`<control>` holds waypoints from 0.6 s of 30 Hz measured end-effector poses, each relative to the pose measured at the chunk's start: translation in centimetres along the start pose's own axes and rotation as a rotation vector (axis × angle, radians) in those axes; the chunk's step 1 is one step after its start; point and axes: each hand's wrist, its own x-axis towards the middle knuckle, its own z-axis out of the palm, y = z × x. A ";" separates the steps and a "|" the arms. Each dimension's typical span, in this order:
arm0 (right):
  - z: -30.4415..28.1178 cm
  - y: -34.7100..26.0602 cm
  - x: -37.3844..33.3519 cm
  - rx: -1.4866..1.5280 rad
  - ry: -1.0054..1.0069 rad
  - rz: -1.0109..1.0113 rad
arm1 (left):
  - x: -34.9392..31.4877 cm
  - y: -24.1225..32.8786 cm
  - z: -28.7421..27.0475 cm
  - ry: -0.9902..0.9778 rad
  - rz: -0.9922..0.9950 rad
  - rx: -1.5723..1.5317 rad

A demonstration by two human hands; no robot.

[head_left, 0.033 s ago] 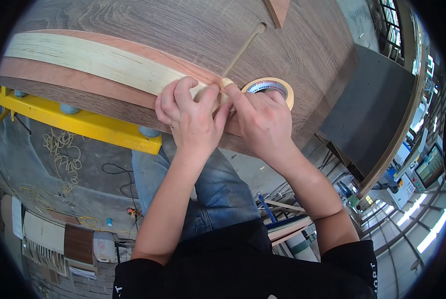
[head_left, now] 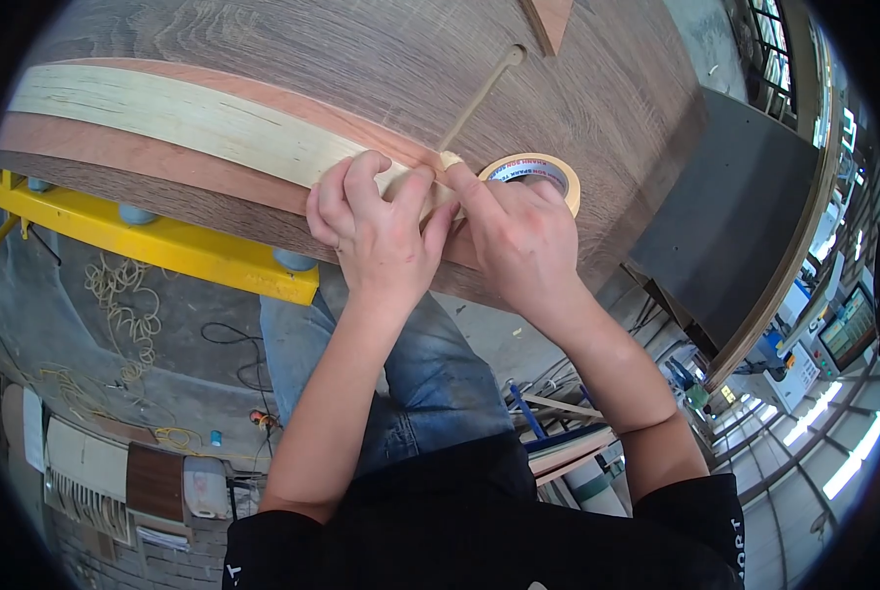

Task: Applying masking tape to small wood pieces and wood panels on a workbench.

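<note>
Long thin wood strips, pale [head_left: 179, 108] and reddish [head_left: 154, 155], lie stacked lengthwise along the near edge of a wood-grain board [head_left: 597, 108]. My left hand [head_left: 386, 221] grips their right end, fingers bent over it and thumb close to my right hand. My right hand [head_left: 523, 231] presses at the same end with its index finger, whose tip has a pale yellowish covering [head_left: 450, 160]. A roll of masking tape [head_left: 572, 187] stands against my right hand, the other fingers curled at it. What lies between the two thumbs is hidden.
A yellow metal bar [head_left: 194, 251] with round grey pads runs under the board's near edge. A slot [head_left: 479, 98] is cut into the board, and a reddish wood piece [head_left: 550, 22] lies at the far side. To the right is a dark panel [head_left: 730, 187]. Cords [head_left: 130, 310] lie on the floor.
</note>
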 end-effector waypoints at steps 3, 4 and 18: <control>-0.7 0.0 -0.1 0.077 -0.044 0.088 | 0.0 -0.1 -0.1 -0.008 0.000 -0.008; -0.9 0.0 -0.2 0.134 -0.063 0.148 | 0.0 -0.1 -0.2 -0.014 0.001 -0.005; 0.0 -0.3 -0.5 0.037 -0.046 0.035 | -0.1 -0.1 0.3 0.001 0.010 0.010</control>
